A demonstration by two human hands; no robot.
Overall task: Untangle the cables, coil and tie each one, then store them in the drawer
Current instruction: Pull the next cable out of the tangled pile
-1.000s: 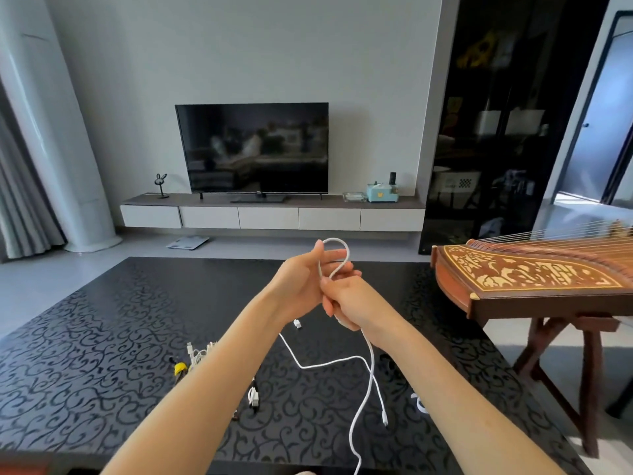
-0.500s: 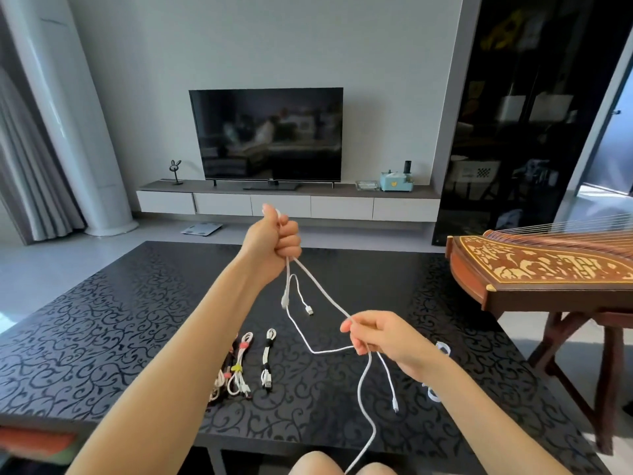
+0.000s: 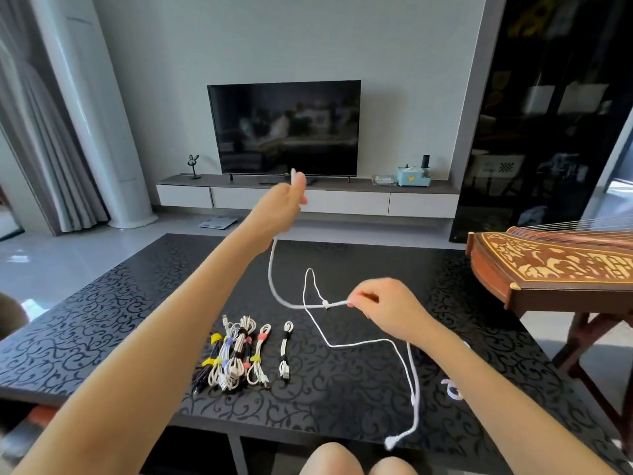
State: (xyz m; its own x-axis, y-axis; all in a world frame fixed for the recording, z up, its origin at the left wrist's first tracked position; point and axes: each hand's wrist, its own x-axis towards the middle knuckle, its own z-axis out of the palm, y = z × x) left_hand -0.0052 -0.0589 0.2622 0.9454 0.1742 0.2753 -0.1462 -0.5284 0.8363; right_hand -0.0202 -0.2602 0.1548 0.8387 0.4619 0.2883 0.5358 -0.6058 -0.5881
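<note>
The loose end of the white cable (image 3: 271, 275) hangs nearest, below the right hand (image 3: 388, 308), whose fingers (image 3: 361, 298) are pinched together on the cable. Left of those fingers and lower, a row of coiled, tied cables (image 3: 236, 354) lies on the dark patterned surface (image 3: 102, 320). Farther off and higher, the left hand (image 3: 279, 209) has its fingers (image 3: 300, 190) curled round the same cable, which sags between the two hands.

Glossy black tabletop (image 3: 102, 320) with a raised scroll pattern. Smooth white plastic-looking cable (image 3: 274, 286). Polished wooden zither (image 3: 548, 269), pale inlay. Glossy television (image 3: 284, 128) screen. Soft cloth curtain (image 3: 41, 149).
</note>
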